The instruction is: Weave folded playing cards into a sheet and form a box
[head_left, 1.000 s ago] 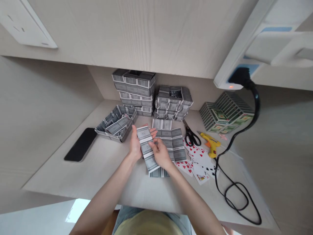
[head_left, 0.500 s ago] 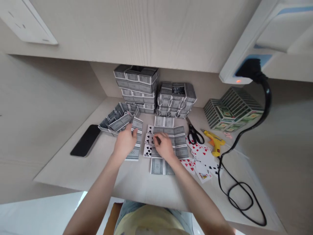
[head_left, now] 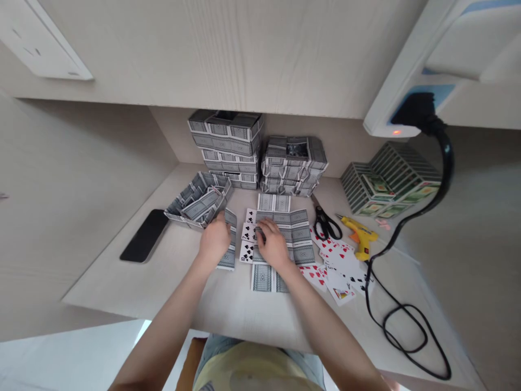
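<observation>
My left hand (head_left: 215, 240) is closed at the left edge of a joined strip of playing cards (head_left: 230, 231), with its fingertips partly hidden. To the right lies a larger panel of joined cards (head_left: 301, 233), grey backs up, with narrower flaps at its far and near ends. Face-up black-suited cards (head_left: 246, 251) show along its left side. My right hand (head_left: 272, 243) lies on this panel, fingers extended and slightly bent. Just beyond my left hand, an open box made of cards (head_left: 179, 209) holds folded card pieces.
Stacked card boxes (head_left: 230, 144) and another stack (head_left: 291, 168) stand at the back. On the right are black scissors (head_left: 325, 225), a yellow glue gun (head_left: 360, 234), loose cards (head_left: 337, 260), green-patterned boxes (head_left: 391, 179) and a black cable (head_left: 386, 315). A phone (head_left: 144, 236) lies left.
My left hand has shifted slightly right and curled over the card strip, which shows narrower now. My right hand's fingers have flattened a little on the panel.
</observation>
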The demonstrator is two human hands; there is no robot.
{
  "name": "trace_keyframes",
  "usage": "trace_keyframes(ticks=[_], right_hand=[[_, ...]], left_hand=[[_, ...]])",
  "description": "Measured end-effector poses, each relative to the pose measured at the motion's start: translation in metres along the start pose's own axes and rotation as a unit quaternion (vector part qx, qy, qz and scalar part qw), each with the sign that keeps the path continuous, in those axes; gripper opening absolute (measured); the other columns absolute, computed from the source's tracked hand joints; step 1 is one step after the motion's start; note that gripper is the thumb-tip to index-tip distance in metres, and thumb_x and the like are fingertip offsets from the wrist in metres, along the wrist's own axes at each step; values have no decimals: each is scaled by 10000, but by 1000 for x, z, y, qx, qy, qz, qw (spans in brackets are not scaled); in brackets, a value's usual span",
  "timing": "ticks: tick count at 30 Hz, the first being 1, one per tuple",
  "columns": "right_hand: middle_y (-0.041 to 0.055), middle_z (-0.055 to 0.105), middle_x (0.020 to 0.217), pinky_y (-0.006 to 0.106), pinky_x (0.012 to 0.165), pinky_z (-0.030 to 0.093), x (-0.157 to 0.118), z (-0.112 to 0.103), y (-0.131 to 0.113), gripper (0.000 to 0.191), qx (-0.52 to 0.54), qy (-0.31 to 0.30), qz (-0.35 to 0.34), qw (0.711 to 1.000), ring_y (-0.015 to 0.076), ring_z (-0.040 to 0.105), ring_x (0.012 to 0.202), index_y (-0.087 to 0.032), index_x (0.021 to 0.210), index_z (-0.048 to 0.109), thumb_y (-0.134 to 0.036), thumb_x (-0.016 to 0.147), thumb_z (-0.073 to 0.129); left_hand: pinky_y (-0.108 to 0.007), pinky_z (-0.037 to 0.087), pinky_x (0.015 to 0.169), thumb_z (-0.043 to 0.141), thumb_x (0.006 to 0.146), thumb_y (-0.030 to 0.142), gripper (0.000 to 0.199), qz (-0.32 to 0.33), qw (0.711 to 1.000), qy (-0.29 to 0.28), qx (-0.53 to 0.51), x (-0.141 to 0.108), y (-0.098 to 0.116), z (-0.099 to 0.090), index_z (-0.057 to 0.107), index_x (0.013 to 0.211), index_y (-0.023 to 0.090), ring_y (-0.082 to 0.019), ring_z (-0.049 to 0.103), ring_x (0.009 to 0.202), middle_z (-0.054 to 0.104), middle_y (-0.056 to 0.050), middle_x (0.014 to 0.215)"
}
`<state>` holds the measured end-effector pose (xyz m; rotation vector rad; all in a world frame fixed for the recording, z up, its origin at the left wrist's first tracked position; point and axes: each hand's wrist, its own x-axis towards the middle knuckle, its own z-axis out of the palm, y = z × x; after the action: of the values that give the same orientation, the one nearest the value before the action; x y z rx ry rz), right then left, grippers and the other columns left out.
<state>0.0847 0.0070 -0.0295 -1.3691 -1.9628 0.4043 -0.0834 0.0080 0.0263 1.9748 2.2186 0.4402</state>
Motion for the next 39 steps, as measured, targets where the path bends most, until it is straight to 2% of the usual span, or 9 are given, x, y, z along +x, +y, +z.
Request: trace_keyframes(ticks=[4,7,11,13,15,20,28,33,39], right_hand=[[127,464,1295,444,1067,216,-1,-6,-3,433,-49,-4,-1,999,225,286,1281,-105,1254,447,-261,857,370],[128,329,1390,467,1071,182,-2,-12,-4,534,-74,-9,-14,997,239,150,1332,-91,1339,315,-347,873,358],[130,282,1410,465,1071,172,-3,-16,2,571,-91,-20,-12,996,245,141,1334,-81,1352,283,-397,879,330],[158,310,1392,456,1072,172,-3,-16,6,566,-100,-27,-4,995,248,162,1329,-45,1334,310,-383,881,325],[169,348,1369,451,1072,171,-2,-16,8,542,-107,-31,-3,994,245,174,1326,-27,1317,339,-351,882,324],[122,362,1370,450,1076,156,0,-17,6,497,-107,-51,-29,992,233,176,1327,-78,1319,358,-322,889,307],[96,372,1366,432,1071,159,0,-16,5,500,-145,-74,-20,986,237,216,1314,-107,1300,402,-379,897,287],[86,371,1369,410,1077,143,0,-17,4,502,-168,-81,-15,982,224,209,1317,-117,1311,386,-384,901,275],[34,338,1394,416,1068,156,0,-20,2,442,-180,-82,-18,980,215,208,1318,-229,1292,419,-393,902,289]], left_hand=[[-332,413,870,451,768,174,436,90,995,39,-18,0,10,1,490,1200,136,-265,535,1048,491,-166,1215],[-310,405,885,455,793,249,300,127,986,23,-105,14,17,12,596,1051,187,-226,552,1007,584,-106,1094],[-303,459,699,587,703,364,226,1,967,-40,-252,45,22,35,651,781,161,-218,618,725,656,-89,741],[-281,455,590,632,655,340,233,-56,932,-93,-345,57,23,45,641,771,139,-185,603,594,644,-60,658],[-255,433,516,643,633,342,258,-68,918,-115,-374,63,23,53,638,777,127,-155,574,513,630,-33,605],[-217,359,461,666,578,391,260,-39,922,-123,-364,63,22,61,638,624,136,-123,513,458,572,7,484],[-200,311,438,603,616,450,304,-12,924,-116,-364,61,14,56,596,585,148,-87,436,413,527,27,454],[-197,266,416,588,611,526,399,9,919,-154,-363,62,11,50,560,533,136,-66,366,383,476,42,404],[-205,240,398,585,605,552,449,17,921,-173,-349,64,12,49,480,451,144,-56,317,348,392,59,342]])
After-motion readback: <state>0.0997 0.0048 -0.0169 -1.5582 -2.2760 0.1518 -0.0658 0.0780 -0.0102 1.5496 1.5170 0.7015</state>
